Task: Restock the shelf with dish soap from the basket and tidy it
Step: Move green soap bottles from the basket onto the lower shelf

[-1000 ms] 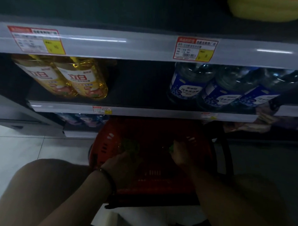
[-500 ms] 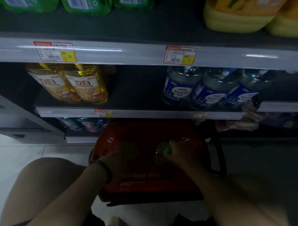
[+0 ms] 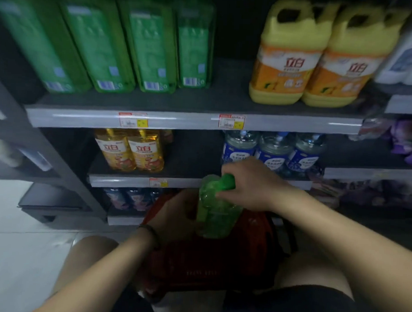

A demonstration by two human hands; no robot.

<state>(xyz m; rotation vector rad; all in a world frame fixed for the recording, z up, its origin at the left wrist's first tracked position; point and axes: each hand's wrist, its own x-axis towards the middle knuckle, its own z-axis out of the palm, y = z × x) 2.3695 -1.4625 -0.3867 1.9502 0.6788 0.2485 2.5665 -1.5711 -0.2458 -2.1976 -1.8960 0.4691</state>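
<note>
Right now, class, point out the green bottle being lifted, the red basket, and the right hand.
green bottle (image 3: 215, 217), head view, on its clear green body.
red basket (image 3: 203, 270), head view, on its near wall.
right hand (image 3: 250, 183), head view, on its back.

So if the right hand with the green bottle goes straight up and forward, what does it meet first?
Probably the blue-label bottles on the middle shelf: the right hand, gripping the green bottle by its cap, appears directly in front of them. Depth is unclear, so the shelf edge might come first.

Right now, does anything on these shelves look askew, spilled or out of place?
Nothing stands out. The green bottles and yellow jugs stand upright in rows, with no spill visible. The right hand holds a green bottle over the red basket.
</note>
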